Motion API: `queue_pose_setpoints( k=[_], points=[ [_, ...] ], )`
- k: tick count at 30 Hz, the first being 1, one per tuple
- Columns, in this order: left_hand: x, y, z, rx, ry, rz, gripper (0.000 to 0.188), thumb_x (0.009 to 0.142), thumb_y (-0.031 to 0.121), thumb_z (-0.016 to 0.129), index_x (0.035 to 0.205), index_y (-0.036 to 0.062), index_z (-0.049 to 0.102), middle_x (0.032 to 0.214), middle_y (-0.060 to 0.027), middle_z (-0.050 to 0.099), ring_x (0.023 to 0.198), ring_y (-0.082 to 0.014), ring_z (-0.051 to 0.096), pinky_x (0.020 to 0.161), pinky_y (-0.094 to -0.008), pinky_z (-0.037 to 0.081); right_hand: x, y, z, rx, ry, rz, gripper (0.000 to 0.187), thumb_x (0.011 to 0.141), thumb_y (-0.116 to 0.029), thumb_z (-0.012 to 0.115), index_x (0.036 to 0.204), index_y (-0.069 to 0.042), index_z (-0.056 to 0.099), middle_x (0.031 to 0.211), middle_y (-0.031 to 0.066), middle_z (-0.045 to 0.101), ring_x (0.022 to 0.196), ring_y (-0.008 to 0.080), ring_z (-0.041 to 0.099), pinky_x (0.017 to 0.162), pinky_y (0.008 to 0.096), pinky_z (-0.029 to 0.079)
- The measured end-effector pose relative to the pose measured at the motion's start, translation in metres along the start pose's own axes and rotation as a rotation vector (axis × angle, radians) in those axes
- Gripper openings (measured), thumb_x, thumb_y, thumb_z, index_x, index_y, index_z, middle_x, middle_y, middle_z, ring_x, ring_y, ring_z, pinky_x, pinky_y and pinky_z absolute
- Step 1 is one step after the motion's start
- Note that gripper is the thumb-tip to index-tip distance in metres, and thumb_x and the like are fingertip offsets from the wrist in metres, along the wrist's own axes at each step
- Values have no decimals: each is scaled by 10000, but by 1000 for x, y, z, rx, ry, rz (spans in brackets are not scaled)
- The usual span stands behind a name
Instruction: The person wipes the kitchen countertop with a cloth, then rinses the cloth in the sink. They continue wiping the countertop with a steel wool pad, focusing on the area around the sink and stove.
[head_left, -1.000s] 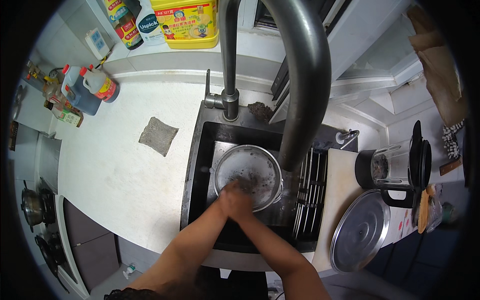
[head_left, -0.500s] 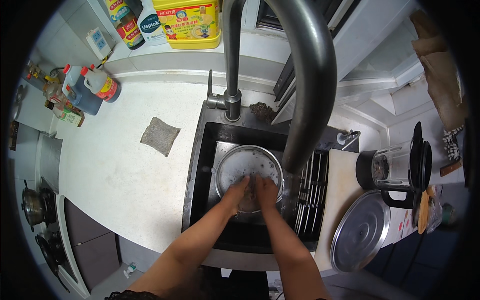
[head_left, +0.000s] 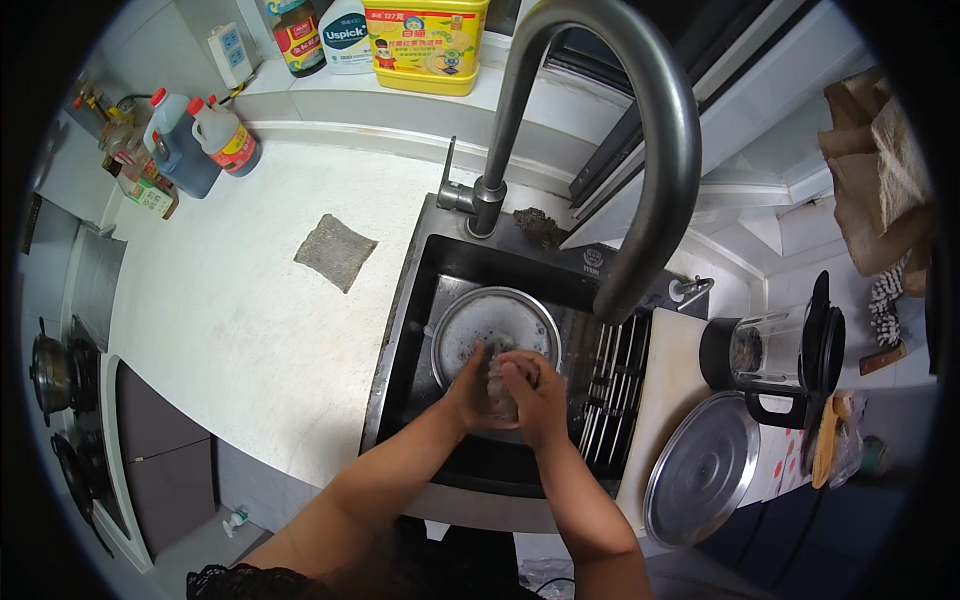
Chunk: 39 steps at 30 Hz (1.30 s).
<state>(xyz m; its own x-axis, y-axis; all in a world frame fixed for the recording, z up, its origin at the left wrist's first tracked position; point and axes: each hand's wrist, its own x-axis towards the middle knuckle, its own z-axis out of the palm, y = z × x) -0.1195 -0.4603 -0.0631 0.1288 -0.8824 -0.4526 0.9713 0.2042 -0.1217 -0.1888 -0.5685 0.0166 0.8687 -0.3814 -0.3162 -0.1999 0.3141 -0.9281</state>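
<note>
A round metal basin [head_left: 497, 318] with sudsy, greyish water stands in the black sink [head_left: 450, 262]. Over its near side, my two hands press a bunched, wet greyish cloth [head_left: 499, 392] between them. My right hand [head_left: 538, 398] curls around the cloth from the right, thumb on top. Against its left side lies my left hand [head_left: 468, 390], its fingers partly hidden behind the bundle. The tall, curved faucet [head_left: 682, 150] arches over the sink's right half.
A flat mesh cloth [head_left: 336, 253] lies on the white counter [head_left: 230, 320] to the left. Bottles [head_left: 185, 150] stand at the far left. A rack [head_left: 612, 400] sits in the sink's right part. Right of it are a round metal lid [head_left: 703, 470] and a blender [head_left: 775, 350].
My hands have lifted slightly, bringing the cloth up into clearer view. My right hand has turned and closed over it. The whole view has shifted and tilted a little.
</note>
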Motion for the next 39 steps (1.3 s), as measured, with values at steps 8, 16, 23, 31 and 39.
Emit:
queue_pose_setpoints(
  k=[8,16,23,31,39],
  points=[
    [12,18,23,272,755,580,279,932,165,572,1190,63,551,1086,-107,622,963,-242,631,825,-393,548,24,21,-43,394,365,65,207,956,-185,638,1092,-30,611,958,63,640,784,141,642,629,293,536],
    [81,7,-112,183,868,573,352,958,223,540,1280,82,531,1187,-122,616,1088,-281,590,933,-416,496,85,204,-86,-922,326,-20,190,866,-143,672,1035,-60,695,946,150,695,896,270,671,783,355,517],
    [85,5,-103,-31,604,186,384,960,406,525,1145,80,608,1039,-143,657,960,-296,624,902,-436,508,26,118,-16,-652,82,-130,169,807,-185,709,926,-68,680,866,179,662,789,346,662,689,407,519],
    [73,-16,-40,-9,553,242,326,925,436,557,930,111,585,902,-102,632,825,-253,629,726,-425,531,60,127,-36,-901,537,-52,252,800,-256,679,721,-25,616,694,162,595,737,370,641,652,435,523],
    [87,-20,-124,-67,184,181,315,933,399,542,1016,105,619,1010,-96,641,950,-281,620,825,-423,525,37,123,-11,-851,374,-429,167,760,-175,688,670,-79,586,680,134,594,592,348,586,567,447,478]
  ],
)
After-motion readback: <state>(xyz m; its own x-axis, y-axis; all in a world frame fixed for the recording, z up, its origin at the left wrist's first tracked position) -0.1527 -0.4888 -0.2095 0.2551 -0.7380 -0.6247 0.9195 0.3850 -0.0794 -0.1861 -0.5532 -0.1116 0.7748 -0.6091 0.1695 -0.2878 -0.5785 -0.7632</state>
